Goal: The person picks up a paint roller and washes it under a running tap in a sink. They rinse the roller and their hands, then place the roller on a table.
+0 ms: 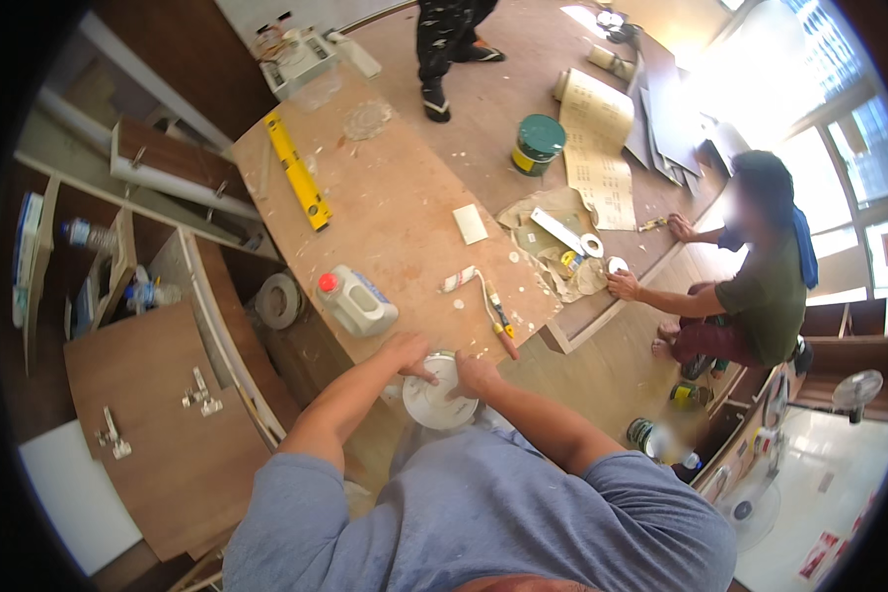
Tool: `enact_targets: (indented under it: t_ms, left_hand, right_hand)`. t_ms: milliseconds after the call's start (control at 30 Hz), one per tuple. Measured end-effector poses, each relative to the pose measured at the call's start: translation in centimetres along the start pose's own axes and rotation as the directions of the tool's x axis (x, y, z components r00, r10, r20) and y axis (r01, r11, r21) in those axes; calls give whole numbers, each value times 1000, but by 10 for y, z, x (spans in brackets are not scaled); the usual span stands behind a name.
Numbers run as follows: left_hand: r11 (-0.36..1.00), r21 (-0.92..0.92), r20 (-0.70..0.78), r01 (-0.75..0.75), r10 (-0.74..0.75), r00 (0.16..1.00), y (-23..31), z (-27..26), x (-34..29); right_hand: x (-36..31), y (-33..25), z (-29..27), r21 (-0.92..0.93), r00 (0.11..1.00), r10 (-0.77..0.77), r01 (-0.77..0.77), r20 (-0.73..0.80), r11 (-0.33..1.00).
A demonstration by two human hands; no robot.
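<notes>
Against my body, at the near edge of the plywood table (395, 178), is a white round plastic tub (436, 405). My left hand (411, 355) grips its rim on the left side, thumb over the top. On the right, my right hand (474, 375) is closed on the same rim. A grey-white jug (357, 301) with a red cap stands on the table beyond my left hand. Past my right hand lie a small paint roller (479, 286) and a paintbrush (499, 308). Whether a lid covers the tub is hard to make out.
A yellow spirit level (296, 173) and a pale square (470, 224) lie on the table. A green-lidded bucket (538, 145) stands beyond it. At right, a co-worker (770, 257) crouches by a low board. Another person's legs (446, 49) show at the top. Open cabinets (148, 247) line the left.
</notes>
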State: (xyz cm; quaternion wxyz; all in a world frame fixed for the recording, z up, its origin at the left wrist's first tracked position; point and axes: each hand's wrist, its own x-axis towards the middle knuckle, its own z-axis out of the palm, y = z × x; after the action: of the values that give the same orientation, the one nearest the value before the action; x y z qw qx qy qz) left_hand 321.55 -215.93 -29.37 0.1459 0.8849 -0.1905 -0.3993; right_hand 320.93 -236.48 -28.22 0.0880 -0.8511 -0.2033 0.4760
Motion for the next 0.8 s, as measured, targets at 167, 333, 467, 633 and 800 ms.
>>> enact_targets:
  t_ms: [167, 333, 467, 633, 800]
  left_hand:
    - [994, -111, 65, 6, 1, 998, -6, -7, 2]
    - [984, -176, 9, -33, 35, 999, -15, 9, 4]
    - [969, -212, -94, -125, 108, 990, -18, 17, 6]
    - [944, -324, -1, -58, 60, 998, -21, 13, 14]
    - [976, -214, 85, -27, 46, 995, -9, 2, 12]
  right_hand:
    - [-4, 1, 3, 45, 999, -34, 36, -29, 998]
    - [-11, -1, -3, 56, 995, -51, 56, -91, 997]
    - [-8, 5, 8, 115, 988, -71, 87, -134, 990]
    - [-3, 11, 11, 189, 983, -78, 109, -164, 976]
    - [-8, 8, 8, 220, 994, -19, 42, -107, 975]
